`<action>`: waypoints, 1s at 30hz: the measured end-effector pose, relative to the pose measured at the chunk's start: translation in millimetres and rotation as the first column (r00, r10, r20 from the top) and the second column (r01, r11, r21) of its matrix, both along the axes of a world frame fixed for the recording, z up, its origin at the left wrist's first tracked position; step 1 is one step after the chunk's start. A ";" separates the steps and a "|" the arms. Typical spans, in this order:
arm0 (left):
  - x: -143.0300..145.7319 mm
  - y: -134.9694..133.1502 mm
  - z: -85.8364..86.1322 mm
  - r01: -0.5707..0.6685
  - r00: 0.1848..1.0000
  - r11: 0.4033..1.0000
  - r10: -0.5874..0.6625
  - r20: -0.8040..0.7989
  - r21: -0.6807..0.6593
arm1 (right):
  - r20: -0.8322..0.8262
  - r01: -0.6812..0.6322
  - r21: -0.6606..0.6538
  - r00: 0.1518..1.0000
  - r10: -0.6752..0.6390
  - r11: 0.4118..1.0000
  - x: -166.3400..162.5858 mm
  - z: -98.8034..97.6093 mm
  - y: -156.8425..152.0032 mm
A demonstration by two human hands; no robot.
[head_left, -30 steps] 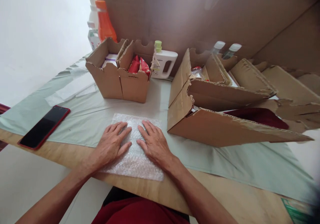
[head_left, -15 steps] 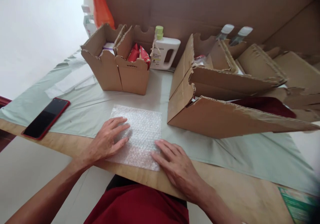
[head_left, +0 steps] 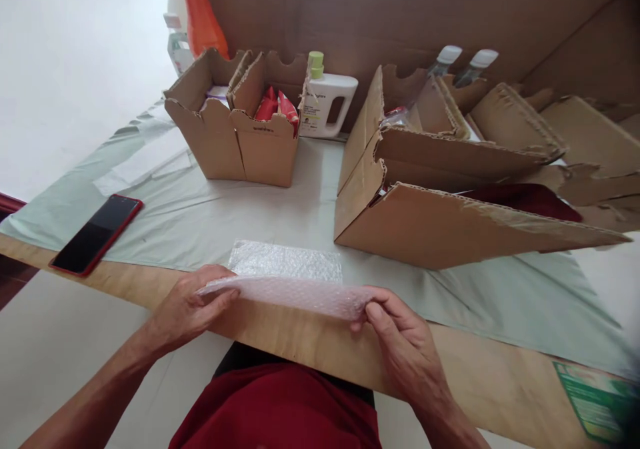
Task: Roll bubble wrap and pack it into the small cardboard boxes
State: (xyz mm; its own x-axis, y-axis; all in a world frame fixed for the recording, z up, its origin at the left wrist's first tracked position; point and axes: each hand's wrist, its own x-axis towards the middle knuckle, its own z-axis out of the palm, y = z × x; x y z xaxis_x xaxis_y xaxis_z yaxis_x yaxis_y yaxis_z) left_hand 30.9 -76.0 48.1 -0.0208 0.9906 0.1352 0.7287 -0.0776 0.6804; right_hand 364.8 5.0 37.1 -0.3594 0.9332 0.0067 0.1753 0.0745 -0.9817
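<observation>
A sheet of bubble wrap (head_left: 285, 262) lies on the pale green cloth near the table's front edge. Its near edge is lifted off the table and curled over. My left hand (head_left: 187, 305) pinches the left corner of that lifted edge. My right hand (head_left: 400, 342) pinches the right corner. The far half of the sheet still rests flat on the cloth.
A red-cased phone (head_left: 97, 233) lies at the left. Two small open cardboard boxes (head_left: 235, 139) holding red packets stand behind, next to a white jug (head_left: 325, 102) and an orange bottle (head_left: 203, 19). Large cardboard dividers (head_left: 450, 215) fill the right side. A green leaflet (head_left: 595, 402) sits at the front right.
Both hands lay flat on the bubble wrap a second ago. They slid to its near corners, gripped them and lifted the near edge up.
</observation>
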 end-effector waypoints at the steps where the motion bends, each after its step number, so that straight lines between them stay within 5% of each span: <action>1: 4.5 1.8 -1.8 -0.025 0.999 0.999 0.026 0.030 -0.031 | -0.022 -0.029 -0.029 0.999 0.028 0.999 3.4 -2.7 -1.5; 5: 16.1 6.0 -9.9 -0.134 0.985 0.986 0.144 0.096 -0.101 | 0.070 -0.018 -0.018 0.997 0.019 1.000 -1.1 -12.0 -3.6; 13: 12.3 4.2 -26.3 -0.370 0.927 0.919 0.375 0.009 -0.137 | 0.342 0.005 0.244 0.935 -0.091 0.970 -37.5 -19.4 20.8; 18: 11.1 6.4 -28.5 -0.374 0.901 0.926 0.349 -0.259 -0.054 | 0.612 -0.188 0.492 0.769 -0.185 0.850 -39.6 -30.4 32.0; 22: 7.2 7.3 -29.7 -0.436 0.846 0.900 0.409 -0.341 -0.003 | 0.655 -0.276 0.618 0.699 -0.287 0.736 -33.8 -25.5 37.8; 26: 4.8 12.2 -25.6 -0.479 0.827 0.874 0.415 -0.380 -0.087 | 0.723 -0.360 0.606 0.620 -0.304 0.709 -42.7 -19.3 47.2; 30: 10.5 21.0 -20.6 -0.464 0.855 0.868 0.385 -0.348 -0.178 | 0.792 -0.385 0.504 0.562 -0.237 0.773 -60.5 -18.8 54.3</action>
